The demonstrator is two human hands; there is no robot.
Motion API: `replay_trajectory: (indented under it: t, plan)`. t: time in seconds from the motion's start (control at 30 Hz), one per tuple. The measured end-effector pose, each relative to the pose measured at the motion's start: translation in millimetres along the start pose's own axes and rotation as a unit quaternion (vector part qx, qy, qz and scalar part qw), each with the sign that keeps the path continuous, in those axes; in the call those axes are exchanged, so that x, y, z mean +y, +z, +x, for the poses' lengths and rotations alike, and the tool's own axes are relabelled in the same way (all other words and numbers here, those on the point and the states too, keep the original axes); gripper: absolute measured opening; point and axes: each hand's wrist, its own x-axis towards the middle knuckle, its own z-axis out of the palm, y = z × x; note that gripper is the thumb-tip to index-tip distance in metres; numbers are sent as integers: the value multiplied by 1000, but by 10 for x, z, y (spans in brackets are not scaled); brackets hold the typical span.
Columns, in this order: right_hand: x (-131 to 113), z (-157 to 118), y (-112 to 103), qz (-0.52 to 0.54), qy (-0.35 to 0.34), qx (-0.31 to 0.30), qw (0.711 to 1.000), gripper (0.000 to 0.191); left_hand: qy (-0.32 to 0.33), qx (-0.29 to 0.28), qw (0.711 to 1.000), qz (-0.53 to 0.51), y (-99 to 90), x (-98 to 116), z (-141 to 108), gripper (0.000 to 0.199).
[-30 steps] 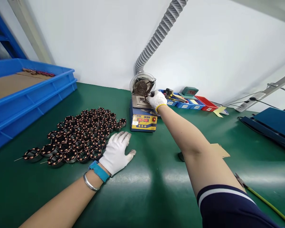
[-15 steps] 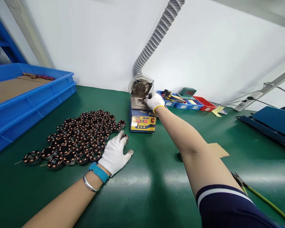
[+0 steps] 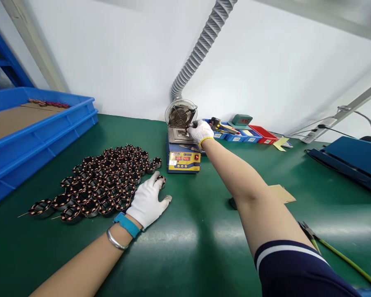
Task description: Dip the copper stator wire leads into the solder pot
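My right hand (image 3: 200,132), in a white glove with dark fingertips, is closed on a small wound motor stator (image 3: 188,128), mostly hidden by the fingers. It holds the stator over the open top of a solder pot (image 3: 183,159) with a blue and yellow front and a red lit display. My left hand (image 3: 146,200), also gloved, lies on the green table with thumb and fingers spread. Its fingertips are beside a single stator (image 3: 161,180), perhaps touching it. Left of that hand, several black stators with copper windings (image 3: 106,181) stand packed together.
Behind the pot is a round fan guard (image 3: 181,116) with a grey duct (image 3: 200,45). A blue crate (image 3: 43,128) stands at left. Small blue and red bins (image 3: 264,135) line the wall. Cutting pliers (image 3: 312,235) and cardboard (image 3: 281,193) lie at right.
Both hands keep nearly the same places, the right still at the pot with the stator. The numbers on the pot's display differ. The whole view has shifted slightly.
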Motion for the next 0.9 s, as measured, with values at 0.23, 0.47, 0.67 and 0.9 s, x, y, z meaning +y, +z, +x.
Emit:
replay_trajectory:
  t: [0.23, 0.47, 0.67, 0.9]
  plan:
    - [278, -279, -394, 185, 37, -46, 981, 35, 6, 7, 1000, -15, -5, -44, 12, 34]
    - [1214, -1168, -1068, 97, 110, -192, 970, 30, -82, -22, 996, -17, -52, -14, 39, 69]
    - [1819, -1758, -1235, -127, 100, -294, 942, 31, -106, -101, 989, 19, -102, 38, 81, 52]
    - [1377, -2094, -1044, -121, 86, -6, 989, 43, -106, -114, 988, 11, -152, 67, 64, 63]
